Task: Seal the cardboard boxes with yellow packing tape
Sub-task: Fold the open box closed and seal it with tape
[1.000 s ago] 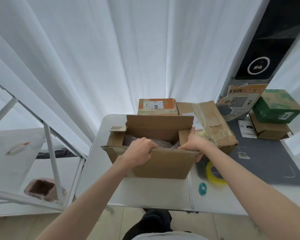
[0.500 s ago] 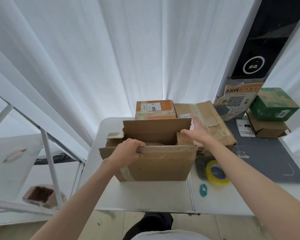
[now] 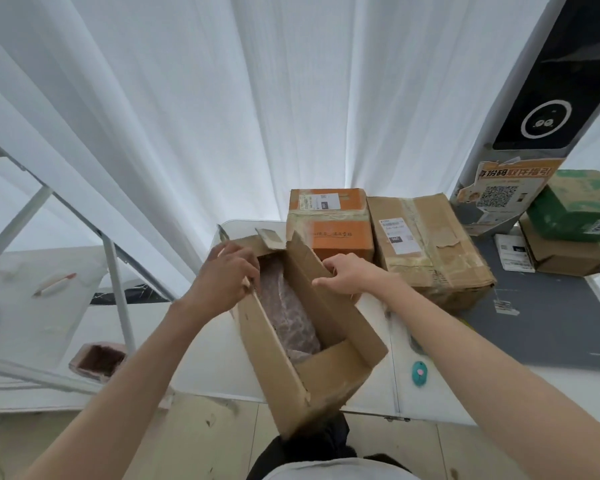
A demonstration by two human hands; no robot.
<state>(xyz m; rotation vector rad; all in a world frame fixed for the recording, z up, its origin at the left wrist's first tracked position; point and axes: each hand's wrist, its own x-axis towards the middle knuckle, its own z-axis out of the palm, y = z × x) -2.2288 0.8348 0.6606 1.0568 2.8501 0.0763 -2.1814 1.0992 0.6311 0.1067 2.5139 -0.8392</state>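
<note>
The left hand (image 3: pixel 227 282) curls its fingers over the left long wall of the open cardboard box (image 3: pixel 312 348), gripping that rim near its far end. The right hand (image 3: pixel 349 277) pinches the upper edge of the raised right flap (image 3: pixel 321 289), thumb on the near face and fingers behind it. Between the two hands the box mouth gapes, with a crumpled plastic-wrapped bundle (image 3: pixel 288 313) lying inside. The box stands slantwise on the white table (image 3: pixel 201 358), and its near corner overhangs the table's front edge toward the person's lap. The bare stretch of tabletop lies to the left of the box; on the right its wall comes close to a small teal cutter (image 3: pixel 420 373) near the front edge, and the grey mat (image 3: pixel 548 320) lies beyond.

Five cardboard boxes are in sight: the open one, an orange box (image 3: pixel 333 226) touching a worn brown box (image 3: pixel 426 247) at the table's back, and a green box (image 3: pixel 575 206) stacked on a low brown box (image 3: pixel 565 254) at the far right. There is one cutter. The yellow tape roll cannot be seen.

Half a second earlier the box sat square to the front edge with its long side facing the person; it now points its short end at the person. The left hand held the near flap then, and the right hand reached to the far right corner. The tape roll showed beside the box then
</note>
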